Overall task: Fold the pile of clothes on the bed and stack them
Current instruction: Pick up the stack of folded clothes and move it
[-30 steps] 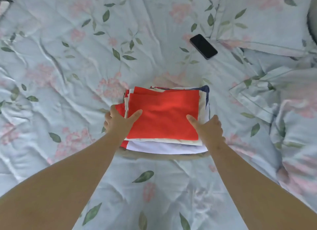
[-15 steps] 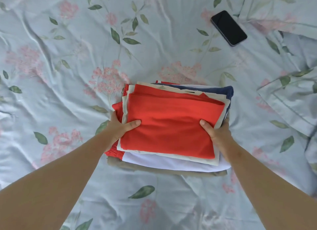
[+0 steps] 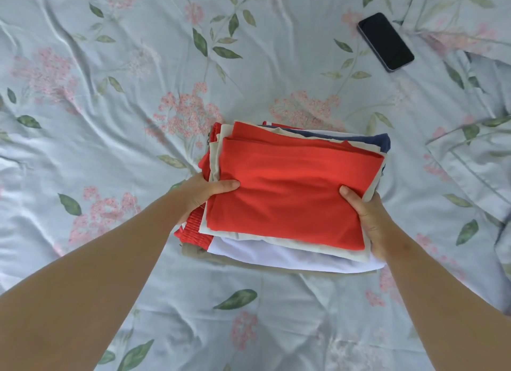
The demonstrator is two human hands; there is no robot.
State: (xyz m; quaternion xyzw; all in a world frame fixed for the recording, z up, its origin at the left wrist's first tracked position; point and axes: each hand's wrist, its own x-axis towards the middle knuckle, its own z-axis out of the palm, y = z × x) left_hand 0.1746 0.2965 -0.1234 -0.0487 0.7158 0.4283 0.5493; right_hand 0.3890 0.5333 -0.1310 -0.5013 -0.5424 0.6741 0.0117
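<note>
By the left hand (image 3: 199,194), thumb on top, fingers hidden beneath, the stack of folded clothes (image 3: 290,193) is being gripped on the bed (image 3: 110,66); the right hand (image 3: 370,221) is being clamped likewise. Lower layers could be spilled through uneven lifting.

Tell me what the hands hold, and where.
Both grip the stack of clothes: the left hand its left edge, the right hand its right edge, thumbs on top.

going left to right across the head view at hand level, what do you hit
left hand → stack of folded clothes → right hand; each hand grips one side of the stack
</note>
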